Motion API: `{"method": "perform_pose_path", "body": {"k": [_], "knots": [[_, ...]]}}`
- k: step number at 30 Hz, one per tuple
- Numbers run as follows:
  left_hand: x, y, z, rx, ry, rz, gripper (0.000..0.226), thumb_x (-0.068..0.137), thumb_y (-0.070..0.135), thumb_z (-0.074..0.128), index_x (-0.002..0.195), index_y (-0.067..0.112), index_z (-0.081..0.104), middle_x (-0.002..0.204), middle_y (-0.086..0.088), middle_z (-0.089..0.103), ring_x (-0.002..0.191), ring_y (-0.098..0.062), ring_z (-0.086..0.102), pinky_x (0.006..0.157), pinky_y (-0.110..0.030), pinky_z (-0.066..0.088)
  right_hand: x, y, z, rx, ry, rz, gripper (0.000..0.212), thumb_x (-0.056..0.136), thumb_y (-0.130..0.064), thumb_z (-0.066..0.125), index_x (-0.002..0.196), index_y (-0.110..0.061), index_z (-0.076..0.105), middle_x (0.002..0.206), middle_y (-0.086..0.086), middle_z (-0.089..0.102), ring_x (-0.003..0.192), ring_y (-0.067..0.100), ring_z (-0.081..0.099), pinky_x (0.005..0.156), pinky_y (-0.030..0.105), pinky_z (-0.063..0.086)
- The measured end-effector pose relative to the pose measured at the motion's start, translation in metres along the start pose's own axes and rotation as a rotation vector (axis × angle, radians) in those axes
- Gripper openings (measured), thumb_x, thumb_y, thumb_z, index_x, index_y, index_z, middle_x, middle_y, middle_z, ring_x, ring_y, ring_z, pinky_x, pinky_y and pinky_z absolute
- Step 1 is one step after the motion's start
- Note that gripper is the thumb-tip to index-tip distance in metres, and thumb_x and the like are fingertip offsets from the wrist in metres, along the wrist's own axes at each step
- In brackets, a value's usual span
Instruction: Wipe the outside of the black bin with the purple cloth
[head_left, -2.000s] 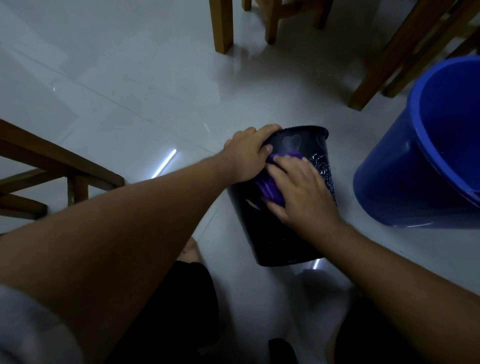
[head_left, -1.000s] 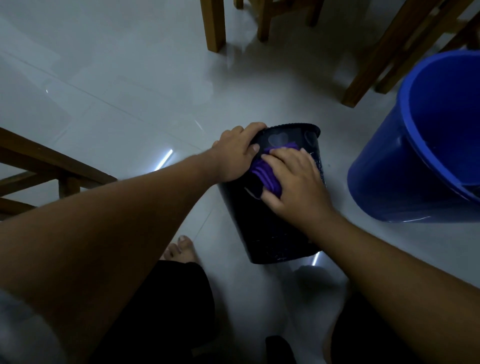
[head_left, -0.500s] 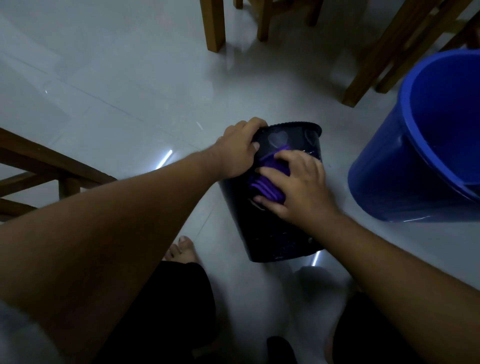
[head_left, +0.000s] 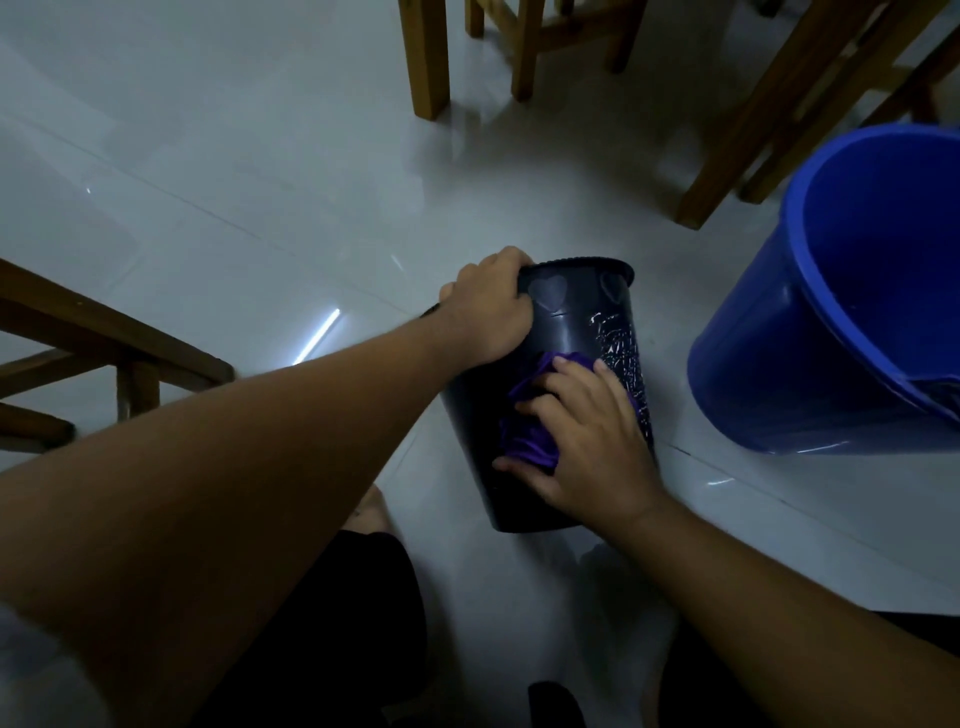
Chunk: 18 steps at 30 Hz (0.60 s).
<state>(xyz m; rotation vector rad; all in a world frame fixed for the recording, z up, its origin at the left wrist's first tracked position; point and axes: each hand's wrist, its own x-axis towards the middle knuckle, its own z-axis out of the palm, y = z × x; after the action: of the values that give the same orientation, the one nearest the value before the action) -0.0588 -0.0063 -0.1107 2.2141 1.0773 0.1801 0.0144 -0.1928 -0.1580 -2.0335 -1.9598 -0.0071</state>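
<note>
The black bin (head_left: 571, 322) stands tilted on the tiled floor, its rim turned away from me, with heart shapes near the rim and a scribbled pattern on its right side. My left hand (head_left: 488, 309) grips the rim at its left. My right hand (head_left: 582, 441) presses the bunched purple cloth (head_left: 524, 436) flat against the lower half of the bin's outer wall. Most of the cloth is hidden under my palm and fingers.
A large blue bucket (head_left: 831, 322) stands close to the right of the bin. Wooden chair legs (head_left: 428, 57) rise at the top, more wooden legs (head_left: 748, 119) at the top right, and a wooden frame (head_left: 104, 338) at the left. My bare foot (head_left: 371, 512) is near the bin's base.
My right hand has slid the purple cloth down the bin's wall from near the rim toward the base. My left hand has kept its grip on the rim.
</note>
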Motion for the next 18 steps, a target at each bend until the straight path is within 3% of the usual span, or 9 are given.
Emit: {"method": "perform_pose_path", "body": {"k": [4,7,10,14,18], "knots": [[-0.001,-0.015,-0.002,-0.031,0.022,0.003,0.025,0.094,0.034,0.047,0.116,0.021,0.048,0.120,-0.008,0.059,0.110,-0.033,0.051,0.096,-0.047,0.041,0.031,0.010,-0.002,-0.051,0.023,-0.082,0.055,0.070,-0.045,0.078,0.118,-0.020,0.066,0.129,0.000,0.061,0.136,0.027,0.042,0.113,0.051,0.026],[0.000,-0.020,-0.008,-0.088,-0.038,0.005,0.022,0.086,0.038,0.046,0.106,0.027,0.047,0.111,-0.009,0.061,0.104,-0.034,0.053,0.094,-0.050,0.044,0.041,0.011,-0.007,0.051,0.002,-0.045,0.080,0.071,-0.036,0.077,0.143,-0.013,0.050,0.147,0.005,0.049,0.143,0.028,0.034,0.117,0.051,0.024],[0.000,-0.024,-0.010,-0.083,-0.066,0.004,0.024,0.083,0.039,0.044,0.105,0.030,0.046,0.111,-0.010,0.060,0.105,-0.035,0.052,0.094,-0.051,0.043,0.017,0.006,-0.005,0.098,-0.052,-0.071,0.100,0.064,-0.028,0.083,0.150,-0.006,0.039,0.156,0.012,0.037,0.147,0.027,0.027,0.124,0.046,0.012],[0.002,-0.026,-0.002,0.022,-0.008,0.033,0.027,0.093,0.030,0.047,0.118,0.020,0.049,0.119,-0.012,0.056,0.112,-0.036,0.046,0.096,-0.046,0.039,-0.022,0.012,0.000,-0.038,-0.104,-0.262,0.093,0.066,-0.039,0.076,0.148,-0.009,0.044,0.151,0.010,0.046,0.144,0.026,0.034,0.122,0.047,0.016],[0.001,-0.021,0.001,0.055,0.035,0.049,0.025,0.095,0.026,0.046,0.119,0.019,0.047,0.122,-0.009,0.056,0.112,-0.033,0.046,0.092,-0.045,0.037,0.003,0.010,-0.002,-0.030,-0.075,-0.154,0.083,0.068,-0.042,0.069,0.144,-0.011,0.050,0.150,0.010,0.045,0.146,0.028,0.027,0.125,0.043,0.006]]}}
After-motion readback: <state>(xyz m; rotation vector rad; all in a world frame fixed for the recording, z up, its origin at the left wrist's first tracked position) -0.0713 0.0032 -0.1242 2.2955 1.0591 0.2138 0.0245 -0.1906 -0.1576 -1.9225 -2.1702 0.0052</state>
